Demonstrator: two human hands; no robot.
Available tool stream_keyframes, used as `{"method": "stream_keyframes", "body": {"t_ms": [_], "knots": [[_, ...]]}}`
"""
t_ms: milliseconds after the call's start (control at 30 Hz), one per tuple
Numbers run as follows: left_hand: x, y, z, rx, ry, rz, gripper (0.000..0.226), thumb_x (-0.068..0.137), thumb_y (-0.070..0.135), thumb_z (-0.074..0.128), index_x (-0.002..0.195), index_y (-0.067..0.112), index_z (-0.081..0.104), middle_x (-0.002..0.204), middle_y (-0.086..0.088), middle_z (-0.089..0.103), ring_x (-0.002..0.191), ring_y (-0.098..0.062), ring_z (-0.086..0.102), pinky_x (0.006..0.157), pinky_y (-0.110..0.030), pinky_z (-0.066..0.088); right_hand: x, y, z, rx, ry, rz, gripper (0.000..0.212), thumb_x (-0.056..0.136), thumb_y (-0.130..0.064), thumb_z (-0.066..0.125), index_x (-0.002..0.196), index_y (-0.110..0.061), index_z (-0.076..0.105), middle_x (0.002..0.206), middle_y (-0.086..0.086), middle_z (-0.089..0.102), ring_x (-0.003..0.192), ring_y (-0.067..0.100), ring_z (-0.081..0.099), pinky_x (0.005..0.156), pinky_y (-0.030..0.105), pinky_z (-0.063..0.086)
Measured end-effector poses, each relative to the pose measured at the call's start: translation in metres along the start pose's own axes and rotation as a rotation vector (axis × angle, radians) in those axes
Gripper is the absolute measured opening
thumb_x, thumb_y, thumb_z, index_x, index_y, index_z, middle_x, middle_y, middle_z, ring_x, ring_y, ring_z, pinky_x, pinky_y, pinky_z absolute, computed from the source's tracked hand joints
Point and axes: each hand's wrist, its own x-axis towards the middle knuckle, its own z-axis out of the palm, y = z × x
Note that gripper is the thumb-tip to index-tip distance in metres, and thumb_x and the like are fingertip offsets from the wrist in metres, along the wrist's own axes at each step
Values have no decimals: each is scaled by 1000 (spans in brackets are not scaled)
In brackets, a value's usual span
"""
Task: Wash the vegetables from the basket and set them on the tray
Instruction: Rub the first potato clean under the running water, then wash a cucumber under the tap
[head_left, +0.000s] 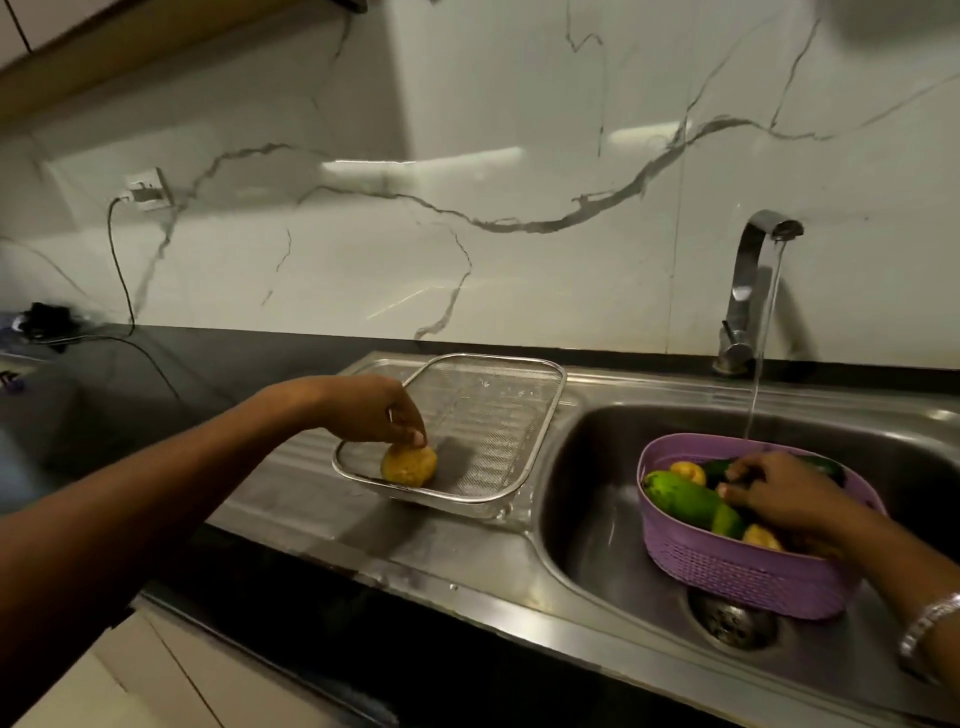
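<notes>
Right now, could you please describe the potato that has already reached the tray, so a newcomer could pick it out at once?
Start at the steel sink and look to the drainboard beside its bowl, where a wire-mesh tray sits. In the tray's near corner lies one round brownish-yellow potato, with the left hand touching its top. It is the tray's only vegetable.

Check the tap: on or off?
On. A stream of water falls from the tap spout, just behind the basket in the sink.
</notes>
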Motion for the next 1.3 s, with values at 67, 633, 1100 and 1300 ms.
{"method": "stream_keyframes", "body": {"t_ms": [67,633,1100,1300], "knots": [[1,5,-3,67,36,-3,28,99,32,61,126,32,69,114,6,71,99,-9,64,88,-22,48,0,-1,-1,-44,6,4,14,90,-29,75,102,-24,68,99,1,71,88,16,66,86,40,56],[117,248,-13,-603,433,366,18,92,32,71,102,19,78,86,2,77,77,-9,73,81,-35,62,-10,-20,-1,274,59,162,15,87,-23,80,85,-10,74,73,3,68,68,15,61,57,23,47],[190,315,92,-1422,8,241,40,108,39,38,123,8,58,109,-21,70,89,-33,69,71,-42,61,5,-9,-34,837,516,203,18,98,-32,67,101,-17,75,89,2,71,72,9,60,60,23,46],[196,323,97,-1664,150,9,49,106,52,29,119,15,59,118,-17,67,107,-27,66,96,-46,56,8,-42,-9,869,387,199,16,98,-26,65,85,-21,72,91,2,73,84,14,67,68,23,50]]}}
